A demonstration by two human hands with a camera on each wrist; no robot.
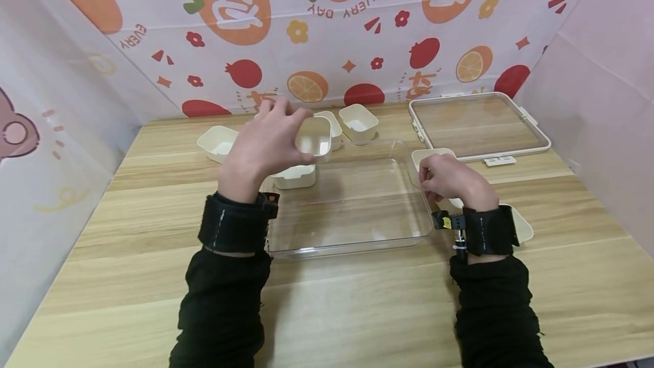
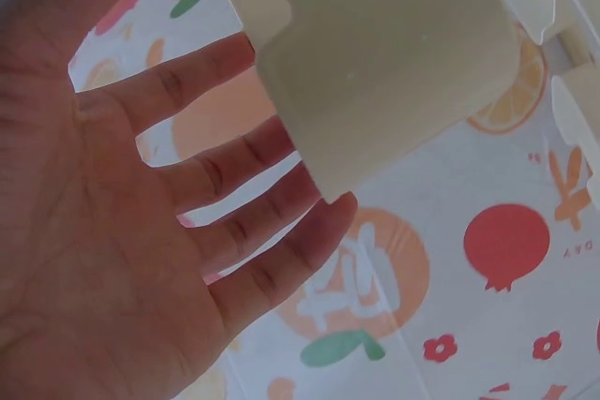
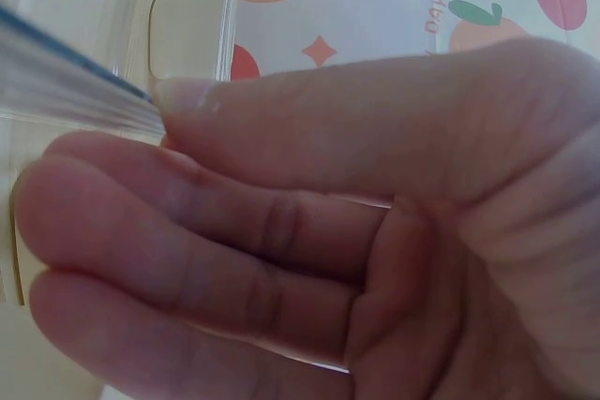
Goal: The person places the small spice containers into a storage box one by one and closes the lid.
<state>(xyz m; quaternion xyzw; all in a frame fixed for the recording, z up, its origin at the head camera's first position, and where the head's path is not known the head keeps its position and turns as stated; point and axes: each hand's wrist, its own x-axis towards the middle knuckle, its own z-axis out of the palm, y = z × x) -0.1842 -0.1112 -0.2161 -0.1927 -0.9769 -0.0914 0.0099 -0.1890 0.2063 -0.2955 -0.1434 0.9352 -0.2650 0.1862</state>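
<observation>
My left hand (image 1: 263,143) grips a small cream-coloured box (image 1: 315,136) by its sides, thumb on the near side and fingers on the far side. It is raised over the back left of a large clear plastic bin (image 1: 352,246). The left wrist view shows the box's smooth underside (image 2: 394,63), with fingertips along its edge. On the right, my right hand (image 1: 455,178) pinches the bin's right rim between thumb and fingers; the rim (image 3: 84,72) runs into that pinch in the right wrist view. Another cream box (image 1: 295,178) overlaps the bin's back left corner.
Several more cream boxes stand around the bin: one at left (image 1: 217,142), one at the back (image 1: 359,124), one behind the right hand (image 1: 429,157), one by the right wrist (image 1: 520,226). A clear lid (image 1: 480,124) with a cream frame lies back right, near the patterned curtain (image 1: 327,67).
</observation>
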